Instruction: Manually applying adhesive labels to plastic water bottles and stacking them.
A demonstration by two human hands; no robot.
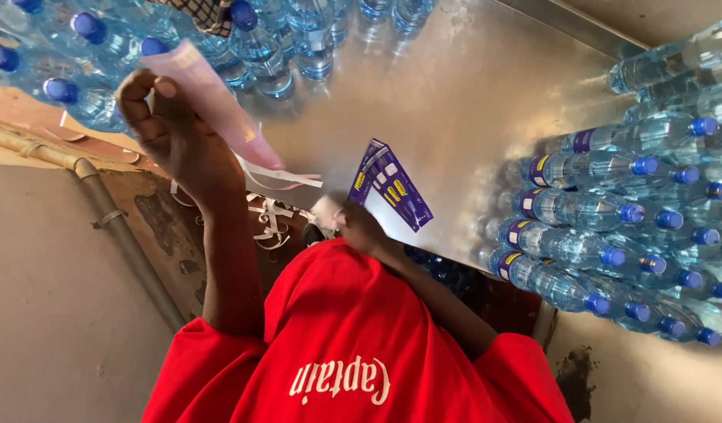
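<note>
Purple labels (pixel 394 186) in a short strip sit over the shiny metal worktop (pixel 455 94), pinched at the near end by the fingers of the right hand (pixel 359 227). The left hand (pixel 169 133) is raised, fingers closed on a pink sheet (pixel 220 106). White paper strips (pixel 276 205) lie between the hands. Clear, water-filled bottles (pixel 580 207) with blue caps are stacked on their sides at right, and more bottles (pixel 259 47) crowd the far edge.

Metal desk (pixel 455 86), shiny, reflecting its load. Stack of clear water bottles (pixel 611 227) with blue caps lying on their sides along one edge. Second group of blue-capped bottles (pixel 259 47) at another edge. White paper strips (pixel 271 215) curled near the rim. Grey pipe (pixel 102 196) along wall.
</note>
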